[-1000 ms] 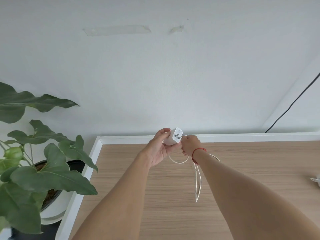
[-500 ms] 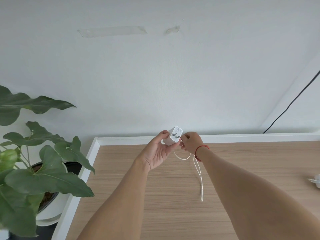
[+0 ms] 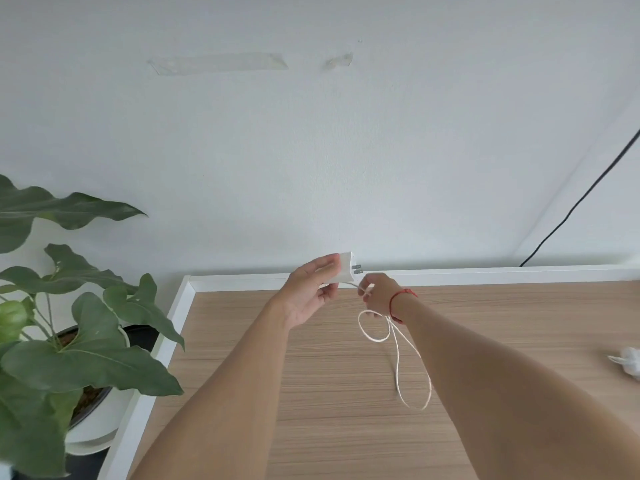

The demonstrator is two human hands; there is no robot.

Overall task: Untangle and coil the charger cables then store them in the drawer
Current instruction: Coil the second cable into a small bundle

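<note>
My left hand [image 3: 311,292] holds a white charger plug [image 3: 343,268] above the far edge of the wooden table, its metal prongs pointing right. My right hand [image 3: 379,294], with a red string at the wrist, pinches the white cable [image 3: 398,358] just where it leaves the plug. The cable hangs from that hand in two loops over the tabletop, a small one and a longer one reaching toward me. No drawer is in view.
The wooden table [image 3: 311,393] has a white rim at the back and left. A potted plant [image 3: 69,341] with large leaves stands off the left edge. A second white charger [image 3: 628,362] lies at the right edge. A black cord [image 3: 581,202] runs down the wall.
The plug has turned in my left hand so its prongs face right. My right hand slid a little down and right along the cable, and the hanging loops swung and widened.
</note>
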